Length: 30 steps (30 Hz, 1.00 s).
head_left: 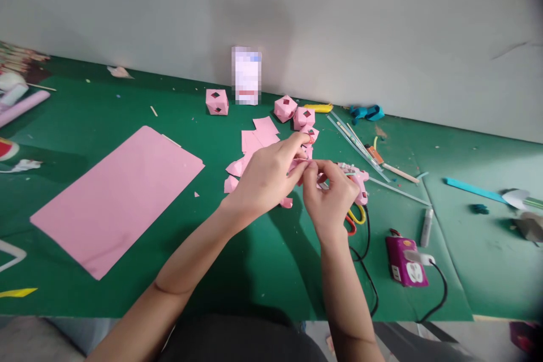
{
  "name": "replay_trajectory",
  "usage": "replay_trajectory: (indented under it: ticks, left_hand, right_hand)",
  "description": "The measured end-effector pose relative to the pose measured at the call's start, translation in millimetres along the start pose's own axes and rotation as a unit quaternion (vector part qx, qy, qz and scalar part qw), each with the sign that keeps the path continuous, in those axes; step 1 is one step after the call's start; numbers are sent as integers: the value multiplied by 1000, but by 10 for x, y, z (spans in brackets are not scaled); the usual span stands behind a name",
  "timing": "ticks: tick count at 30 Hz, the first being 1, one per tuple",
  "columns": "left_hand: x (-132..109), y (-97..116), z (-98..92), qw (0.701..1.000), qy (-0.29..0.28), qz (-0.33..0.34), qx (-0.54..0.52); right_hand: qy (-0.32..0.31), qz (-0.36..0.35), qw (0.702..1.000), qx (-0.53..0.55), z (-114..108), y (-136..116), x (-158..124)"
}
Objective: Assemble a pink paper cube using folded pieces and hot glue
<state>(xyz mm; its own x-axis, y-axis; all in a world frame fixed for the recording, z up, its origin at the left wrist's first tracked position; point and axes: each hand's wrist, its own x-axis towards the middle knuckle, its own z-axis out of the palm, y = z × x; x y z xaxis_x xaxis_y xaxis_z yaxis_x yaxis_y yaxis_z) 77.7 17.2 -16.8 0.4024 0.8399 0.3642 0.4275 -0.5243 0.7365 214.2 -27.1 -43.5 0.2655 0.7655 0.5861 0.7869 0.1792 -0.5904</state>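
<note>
My left hand (269,172) and my right hand (330,198) meet over the middle of the table, fingertips pinched on a small piece of pink paper (297,164). Most of that piece is hidden by the fingers. Beneath and behind my left hand lie loose pink paper pieces (265,131), some flat and some folded. Just beyond stand several pink paper shapes with diamond-like openings, one box-like (217,103) at the left and another (285,108) at the right. A pink glue gun (361,182) lies right of my right hand, near scissors with yellow and red handles (360,215).
A large pink sheet (123,198) covers the left of the green table (271,288). A phone-like screen (246,82), blurred, leans on the wall. To the right are clear sticks (356,144), a purple power socket (405,254) with a plug, black cables and a small tube (426,227).
</note>
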Motion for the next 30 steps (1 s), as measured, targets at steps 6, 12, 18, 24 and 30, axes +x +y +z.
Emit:
replay_trajectory:
  ticks: [6,12,18,24,30]
  left_hand:
    - [-33,2,38,997,54,47,13]
    - [-38,-5,102,993,104,55,24]
    - [8,-38,48,998,67,11,-10]
    - [36,-114,-49,1000,20,-12,3]
    - [47,-91,-119,999,-12,-36,-27]
  right_hand:
    - [-30,16,999,25,-59,-29,9]
    - [-62,12,997,54,-72,-2,25]
    - [-107,39,991,68,-72,56,36]
    - [-144,50,986,72,-17,67,21]
    - [-153,89,976,126,-2,55,31]
